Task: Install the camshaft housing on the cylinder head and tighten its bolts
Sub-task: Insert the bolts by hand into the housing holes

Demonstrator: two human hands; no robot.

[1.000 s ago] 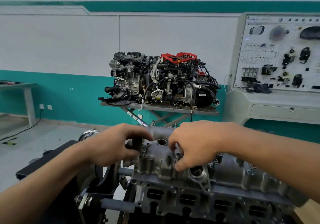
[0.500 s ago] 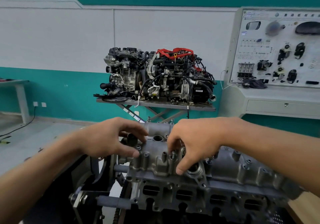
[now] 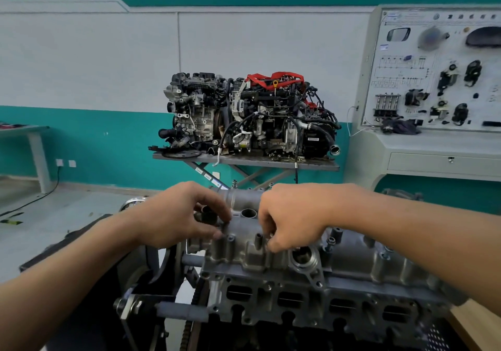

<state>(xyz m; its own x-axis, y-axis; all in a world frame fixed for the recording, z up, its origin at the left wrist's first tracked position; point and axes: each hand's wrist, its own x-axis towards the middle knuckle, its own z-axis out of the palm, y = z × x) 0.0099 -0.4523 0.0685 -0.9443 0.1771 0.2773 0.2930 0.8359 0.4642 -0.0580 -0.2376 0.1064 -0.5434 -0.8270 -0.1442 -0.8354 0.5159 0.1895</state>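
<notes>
- Grip of right hand (image 3: 292, 221): fingertips curled down, pinching mid bolt (image 3: 271, 235) on top of camshaft housing (image 3: 252, 258); bolt mostly hidden.
- Grip of left hand (image 3: 181, 215): thumb and forefinger pinched on end bolt (image 3: 225, 228) at housing's left end.
- Housing sits on cylinder head (image 3: 298, 304).
- Step: likely hand-starting bolts. Next calls for threading each straight, then a wrench; none in view.

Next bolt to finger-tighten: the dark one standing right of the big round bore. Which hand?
Likely right. The right hand sits on the grey cast-metal camshaft housing directly beside that dark bolt. The left hand is at the housing's left end, and the right hand lies between it and the bolt.
</notes>
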